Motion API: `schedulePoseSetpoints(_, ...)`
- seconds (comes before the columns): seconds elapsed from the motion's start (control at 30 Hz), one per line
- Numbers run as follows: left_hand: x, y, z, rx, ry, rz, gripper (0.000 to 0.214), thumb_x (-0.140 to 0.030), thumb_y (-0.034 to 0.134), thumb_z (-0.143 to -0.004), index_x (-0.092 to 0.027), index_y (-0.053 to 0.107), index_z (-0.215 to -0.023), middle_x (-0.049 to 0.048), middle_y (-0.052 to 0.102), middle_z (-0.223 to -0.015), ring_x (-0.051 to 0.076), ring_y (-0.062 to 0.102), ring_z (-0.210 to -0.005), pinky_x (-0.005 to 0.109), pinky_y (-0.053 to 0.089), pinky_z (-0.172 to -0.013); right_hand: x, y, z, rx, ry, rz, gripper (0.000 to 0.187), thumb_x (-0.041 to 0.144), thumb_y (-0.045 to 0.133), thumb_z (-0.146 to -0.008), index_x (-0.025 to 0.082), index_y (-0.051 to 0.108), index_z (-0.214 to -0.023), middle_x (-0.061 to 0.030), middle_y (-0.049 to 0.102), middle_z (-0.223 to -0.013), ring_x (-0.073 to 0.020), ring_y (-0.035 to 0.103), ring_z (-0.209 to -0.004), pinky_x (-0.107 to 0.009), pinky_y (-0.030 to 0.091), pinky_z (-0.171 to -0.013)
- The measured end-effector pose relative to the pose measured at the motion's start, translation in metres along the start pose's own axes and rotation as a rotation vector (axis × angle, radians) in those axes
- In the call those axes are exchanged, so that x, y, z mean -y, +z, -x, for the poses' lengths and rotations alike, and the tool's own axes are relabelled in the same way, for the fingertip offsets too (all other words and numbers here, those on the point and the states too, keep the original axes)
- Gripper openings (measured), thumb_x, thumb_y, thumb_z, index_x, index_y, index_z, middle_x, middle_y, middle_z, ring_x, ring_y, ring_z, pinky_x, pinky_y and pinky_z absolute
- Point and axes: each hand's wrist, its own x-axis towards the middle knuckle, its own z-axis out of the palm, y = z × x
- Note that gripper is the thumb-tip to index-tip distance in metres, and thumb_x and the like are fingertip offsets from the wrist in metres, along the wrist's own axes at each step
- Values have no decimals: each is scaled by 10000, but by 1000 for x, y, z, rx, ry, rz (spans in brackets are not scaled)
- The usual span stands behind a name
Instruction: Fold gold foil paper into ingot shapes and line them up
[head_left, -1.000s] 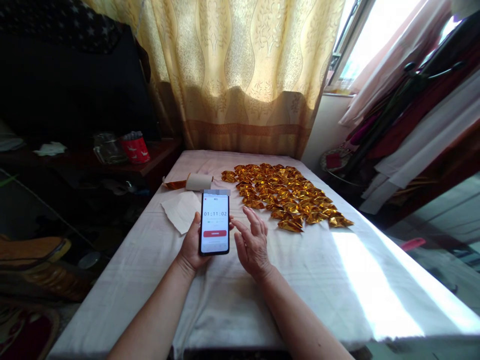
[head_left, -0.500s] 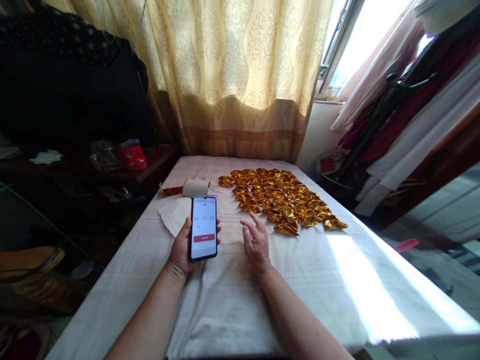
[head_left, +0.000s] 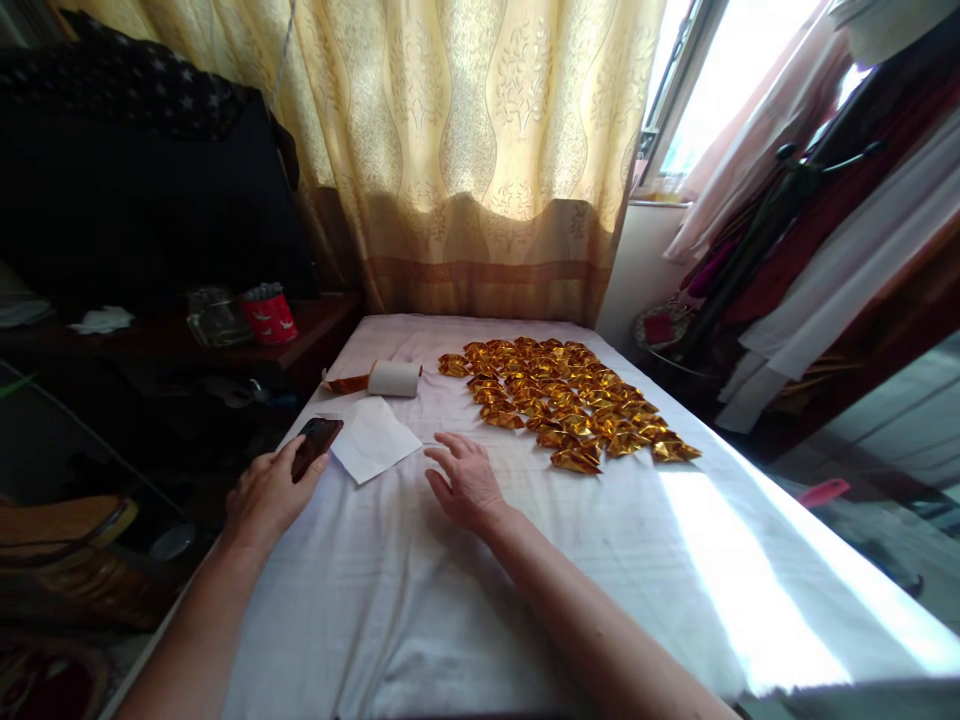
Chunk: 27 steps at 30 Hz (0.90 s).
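My left hand (head_left: pixel 266 492) holds a dark phone (head_left: pixel 316 445) low over the left edge of the white cloth-covered table (head_left: pixel 465 590), screen dark and turned away. My right hand (head_left: pixel 465 480) rests flat on the cloth near the middle, fingers spread, holding nothing. A white sheet of paper (head_left: pixel 373 438) lies between the two hands. Beyond it a roll of paper (head_left: pixel 394 378) lies with a strip of gold foil (head_left: pixel 346 383) at its left end. Several folded gold foil pieces (head_left: pixel 566 400) cover the far right of the cloth.
A yellow patterned curtain (head_left: pixel 465 150) hangs behind the table. A dark side shelf (head_left: pixel 300 330) at the left carries a red tin (head_left: pixel 268 312) and a glass jar (head_left: pixel 212 314). Clothes (head_left: pixel 825 210) hang at the right by a bright window.
My left hand has carried the phone down and left to the table's edge, its lit timer screen no longer showing. My right hand has moved left and settled flat on the cloth.
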Motion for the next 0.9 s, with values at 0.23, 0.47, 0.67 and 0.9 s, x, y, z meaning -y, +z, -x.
schedulePoseSetpoints(0.23,5,10,14,-60,-17,-213,686,-632,377,-893,-186,539,-1388,266,607,-1240,461,590,-1103,568,457,-865,24,15,-54,337,-73,130,642,518,611,-908,214,447,-1448,-123,404,-1548,-282,344,-1413,-473,310,-1104)
schedulePoseSetpoints(0.47,3,19,18,-39,-71,-269,674,-597,351,-913,-179,501,-1420,268,569,-1253,450,572,-1121,534,433,-879,18,29,-70,369,-53,207,309,497,556,-955,235,712,-1009,-64,702,-1113,-222,592,-1091,-382,396,-920)
schedulePoseSetpoints(0.67,-1,23,21,-28,-46,-265,668,-576,382,-909,-167,496,-1425,275,560,-1260,450,549,-1135,538,422,-891,15,28,-61,244,34,251,278,308,486,-1002,178,727,-949,-107,725,-1032,-205,633,-953,-335,383,-815)
schedulePoseSetpoints(0.9,5,18,15,-4,-38,-179,656,-573,269,-943,-167,563,-1365,237,601,-1282,436,572,-1155,561,443,-919,51,20,-57,133,-34,242,293,321,465,-1006,181,709,-926,-100,721,-976,-212,626,-912,-340,369,-771)
